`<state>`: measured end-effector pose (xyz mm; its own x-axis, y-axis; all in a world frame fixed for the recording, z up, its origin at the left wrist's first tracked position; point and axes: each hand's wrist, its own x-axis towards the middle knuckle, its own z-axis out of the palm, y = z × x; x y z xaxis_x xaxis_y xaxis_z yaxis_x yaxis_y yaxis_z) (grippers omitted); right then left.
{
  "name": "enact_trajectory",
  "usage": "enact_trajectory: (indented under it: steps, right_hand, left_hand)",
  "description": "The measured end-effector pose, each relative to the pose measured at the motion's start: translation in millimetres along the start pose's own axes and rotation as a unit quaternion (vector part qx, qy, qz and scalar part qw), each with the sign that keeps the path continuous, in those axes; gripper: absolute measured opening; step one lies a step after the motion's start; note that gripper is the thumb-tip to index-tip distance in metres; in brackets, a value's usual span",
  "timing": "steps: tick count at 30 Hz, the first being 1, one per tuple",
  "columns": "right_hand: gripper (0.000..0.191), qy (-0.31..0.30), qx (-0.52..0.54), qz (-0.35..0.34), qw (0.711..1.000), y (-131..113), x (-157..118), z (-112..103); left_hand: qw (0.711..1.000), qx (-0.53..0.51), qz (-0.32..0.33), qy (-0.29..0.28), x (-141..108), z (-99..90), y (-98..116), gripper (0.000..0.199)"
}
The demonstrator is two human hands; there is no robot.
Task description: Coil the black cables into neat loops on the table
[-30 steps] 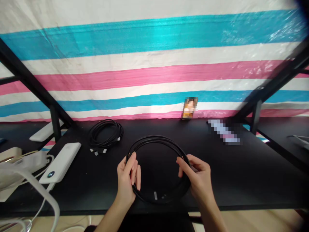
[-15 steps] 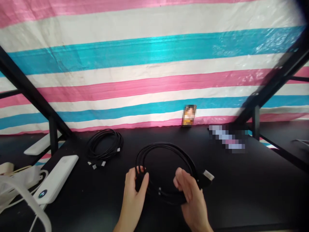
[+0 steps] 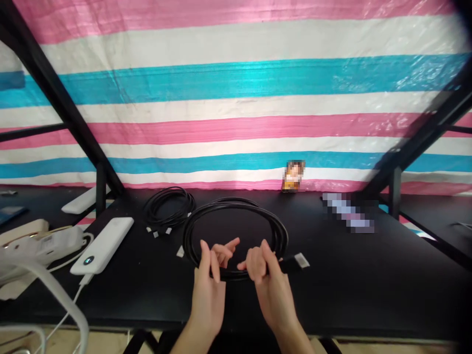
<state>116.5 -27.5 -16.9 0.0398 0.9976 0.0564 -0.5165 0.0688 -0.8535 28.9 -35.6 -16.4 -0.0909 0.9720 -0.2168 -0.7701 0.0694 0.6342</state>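
A striped sheet (image 3: 236,125) in pink, white and blue fills the background beyond both hands. Below it a black table (image 3: 354,280) stretches under the grip and out to either side. Slanting black bars rise well apart from the hands, one on the left (image 3: 70,120) and one on the right (image 3: 409,140).

The large black cable coil (image 3: 188,236) lies directly in front of the grip, its ring opening out beyond the fingers and its near edge passing at the hands. The left hand (image 3: 210,280) is at the near left part of the ring, fingers parted and loosely bent; the right hand (image 3: 269,280) is at the near right part, fingers curled in and thumb raised. Whether either one closes on the cable cannot be told.

A white power strip (image 3: 47,246) sits far left of the grip. Nearer to the left hand, a smaller black cable coil (image 3: 157,223) lies beyond and to the left, just beside the large ring, and a white power bank (image 3: 106,243) lies left of that hand. A pixelated flat item (image 3: 348,214) is beyond and right of the right hand; a smaller pixelated upright item (image 3: 294,176) stands farther beyond it. Just right of the right hand is a black connector (image 3: 291,264) with a pale tip. A small white piece (image 3: 180,251) shows left of the left hand, beside the large ring.
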Motion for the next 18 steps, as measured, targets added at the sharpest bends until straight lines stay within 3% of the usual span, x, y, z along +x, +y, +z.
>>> enact_trajectory:
  steps: [3, 6, 9, 12, 14, 16, 18]
  right_hand:
    - [0.044, 0.017, -0.057, 0.017, 0.998, 10.4, -0.3, -8.5]
    - [0.037, -0.001, -0.187, -0.002, 0.982, 16.1, 4.8, -22.3]
    - [0.039, -0.064, -0.272, 0.072, 0.958, 16.9, 9.6, -36.5]
    - [0.044, -0.082, -0.266, 0.13, 0.952, 14.1, 17.2, -45.0]
    - [0.044, -0.053, -0.246, 0.126, 0.96, 9.3, 29.4, -47.3]
    - [0.042, -0.028, -0.222, 0.118, 0.968, 3.4, 49.3, -49.9]
    - [0.038, -0.014, -0.194, 0.111, 0.975, -0.7, 74.4, -55.2]
  left_hand:
    - [0.999, -0.038, -0.016, 0.011, 1.3, -11.2, 1.6, 0.06]
    - [0.997, -0.051, -0.045, 0.022, 4.4, -23.8, -5.8, 0.063]
    - [0.997, -0.009, -0.068, 0.039, 11.5, -30.8, -8.8, 0.06]
    - [0.995, 0.093, -0.029, 0.006, 23.8, -29.1, -3.1, 0.052]
    - [0.974, 0.22, 0.037, -0.037, 33.3, -25.5, 2.9, 0.04]
    - [0.929, 0.348, 0.106, -0.067, 41.2, -23.0, 6.7, 0.028]
    - [0.888, 0.431, 0.126, -0.093, 44.5, -24.0, 5.9, 0.039]
